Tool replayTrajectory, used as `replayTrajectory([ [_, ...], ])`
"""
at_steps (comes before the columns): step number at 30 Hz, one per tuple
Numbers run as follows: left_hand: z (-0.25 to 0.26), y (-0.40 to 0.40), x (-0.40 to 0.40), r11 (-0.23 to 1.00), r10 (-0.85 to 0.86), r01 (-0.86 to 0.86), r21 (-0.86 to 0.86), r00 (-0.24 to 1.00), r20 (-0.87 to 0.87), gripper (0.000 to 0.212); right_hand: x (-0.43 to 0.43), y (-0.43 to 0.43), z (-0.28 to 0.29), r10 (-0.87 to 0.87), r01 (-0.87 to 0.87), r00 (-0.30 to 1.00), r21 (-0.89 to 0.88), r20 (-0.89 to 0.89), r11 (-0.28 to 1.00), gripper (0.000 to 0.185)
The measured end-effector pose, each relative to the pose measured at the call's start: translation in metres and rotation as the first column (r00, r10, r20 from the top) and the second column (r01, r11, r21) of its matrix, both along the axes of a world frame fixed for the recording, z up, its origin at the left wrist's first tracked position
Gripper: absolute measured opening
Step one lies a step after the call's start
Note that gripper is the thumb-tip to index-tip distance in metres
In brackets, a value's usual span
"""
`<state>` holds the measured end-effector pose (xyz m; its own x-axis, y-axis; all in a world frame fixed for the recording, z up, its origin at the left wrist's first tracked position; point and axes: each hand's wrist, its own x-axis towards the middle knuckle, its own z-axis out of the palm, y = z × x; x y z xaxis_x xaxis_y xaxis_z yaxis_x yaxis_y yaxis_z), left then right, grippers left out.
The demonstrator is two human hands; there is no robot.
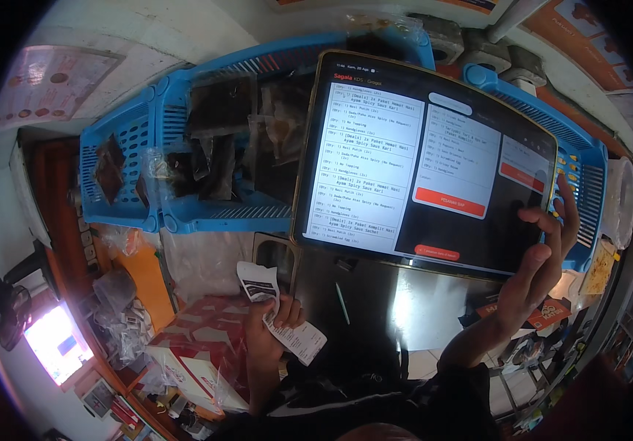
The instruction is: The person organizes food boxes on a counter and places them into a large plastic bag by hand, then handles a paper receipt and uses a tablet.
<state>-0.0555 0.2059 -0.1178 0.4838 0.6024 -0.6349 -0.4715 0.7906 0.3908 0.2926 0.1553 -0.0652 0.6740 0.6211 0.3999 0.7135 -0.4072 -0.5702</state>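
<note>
A tablet [421,165] with a lit screen full of writing stands tilted in front of me, a dark case around it. My right hand [542,253] is raised at its right edge, fingers apart and partly curled before the screen. Whether a fingertip touches the glass I cannot tell. Lower down, my left hand [275,325] grips a white printed paper receipt [301,343], whose curled upper end sticks out above the fingers. Close beside that hand sits a red and white cardboard box [200,336] wrapped in clear plastic.
Blue plastic baskets [225,220] behind the tablet hold several clear bags of dark sauce [220,105]. A pen [343,303] lies on the metal worktop [371,308]. An orange and black printed carton [553,314] is at right. A bright screen [58,343] glows at far left.
</note>
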Motion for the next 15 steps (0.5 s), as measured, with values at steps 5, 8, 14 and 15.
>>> replayTrajectory([
  [5,0.0012,0.0006,-0.0004,1.0,-0.007,0.007,-0.003,1.0,0.001,0.027,-0.0003,0.0009,-0.0001,0.007,-0.007,1.0,0.008,0.007,1.0,0.064],
  [8,-0.0005,0.001,-0.0017,1.0,-0.007,0.006,0.007,1.0,0.015,0.026,0.0003,-0.0017,-0.001,0.046,-0.046,0.999,0.026,-0.008,0.999,0.061],
  [14,-0.0006,0.0011,-0.0009,1.0,-0.002,0.002,0.011,1.0,0.028,0.026,0.0027,-0.0048,-0.0066,0.032,-0.03,0.999,0.089,-0.013,0.996,0.059],
  [15,-0.0005,0.0013,-0.0009,1.0,0.004,-0.005,0.01,1.0,0.025,0.026,0.0025,-0.0045,-0.0071,0.03,-0.03,1.0,0.098,0.001,0.995,0.058],
])
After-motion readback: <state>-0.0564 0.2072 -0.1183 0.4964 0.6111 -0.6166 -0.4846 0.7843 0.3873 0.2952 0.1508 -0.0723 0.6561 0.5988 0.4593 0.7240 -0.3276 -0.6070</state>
